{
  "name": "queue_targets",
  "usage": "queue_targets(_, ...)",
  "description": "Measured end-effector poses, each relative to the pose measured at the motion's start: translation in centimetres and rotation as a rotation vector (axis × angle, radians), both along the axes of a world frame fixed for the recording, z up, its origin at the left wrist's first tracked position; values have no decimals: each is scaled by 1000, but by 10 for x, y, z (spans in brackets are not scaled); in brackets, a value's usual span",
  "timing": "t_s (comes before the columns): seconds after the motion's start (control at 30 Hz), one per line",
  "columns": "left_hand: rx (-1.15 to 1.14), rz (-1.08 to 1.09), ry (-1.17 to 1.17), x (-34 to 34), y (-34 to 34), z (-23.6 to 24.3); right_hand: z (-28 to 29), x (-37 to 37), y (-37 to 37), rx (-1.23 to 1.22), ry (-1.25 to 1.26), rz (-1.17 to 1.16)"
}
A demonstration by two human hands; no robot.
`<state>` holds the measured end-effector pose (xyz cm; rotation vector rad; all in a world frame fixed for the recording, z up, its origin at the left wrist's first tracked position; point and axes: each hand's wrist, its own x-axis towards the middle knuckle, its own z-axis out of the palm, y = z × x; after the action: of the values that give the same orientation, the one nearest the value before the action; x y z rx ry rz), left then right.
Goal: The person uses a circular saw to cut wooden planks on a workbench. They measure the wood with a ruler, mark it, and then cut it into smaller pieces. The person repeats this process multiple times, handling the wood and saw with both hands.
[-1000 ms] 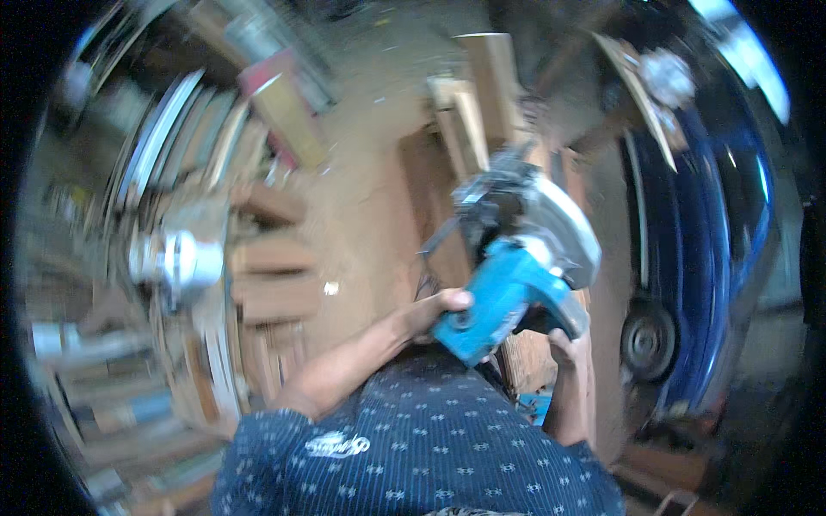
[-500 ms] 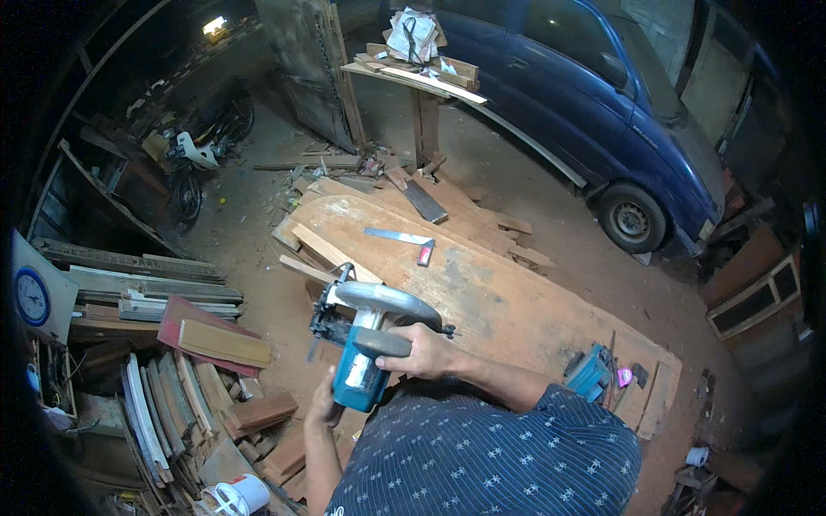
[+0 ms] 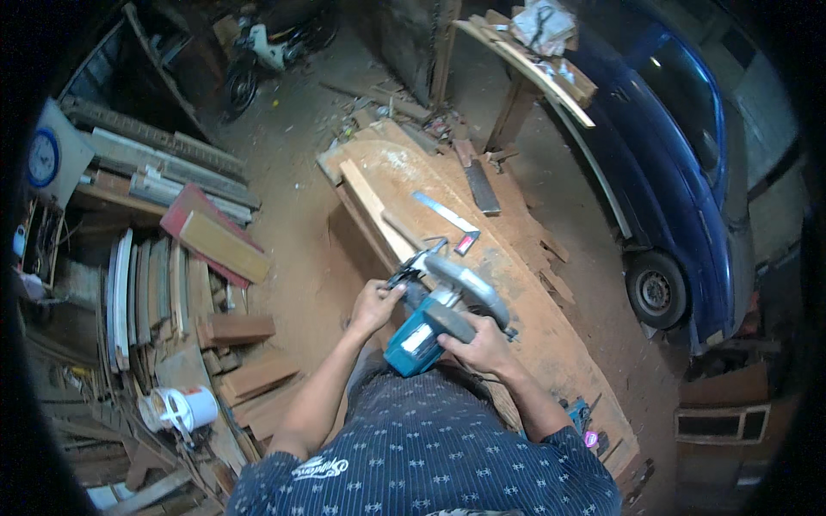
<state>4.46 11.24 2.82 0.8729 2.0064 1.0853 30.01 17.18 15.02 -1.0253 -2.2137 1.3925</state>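
Observation:
A teal circular saw with a grey metal blade guard is held over the near edge of the wooden workbench. My right hand is closed round its dark rear handle. At the saw's front left, my left hand has its fingers closed on the dark base fittings; the exact part gripped is partly hidden. A pale wooden strip lies along the bench's left edge, with its near end by the saw. Beyond the saw, a try square with a silver blade rests on the bench.
At the bench's near right lie a teal power tool and a pink tape measure. Stacked boards and a white bucket stand to my left. A blue van is parked at the right, behind a narrow plank shelf.
My left hand has moved from the saw's motor end to its front base. The view has turned, and the saw now sits close to the pale strip's near end.

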Motion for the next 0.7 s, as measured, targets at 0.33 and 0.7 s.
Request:
queue_targets(0.33,-41,-303,-188,43,67,-32,-8,43,14,-139,-101,-223)
queue_targets(0.7,-52,-897,1070,-72,147,-128,11,77,-12,-77,-284,-385)
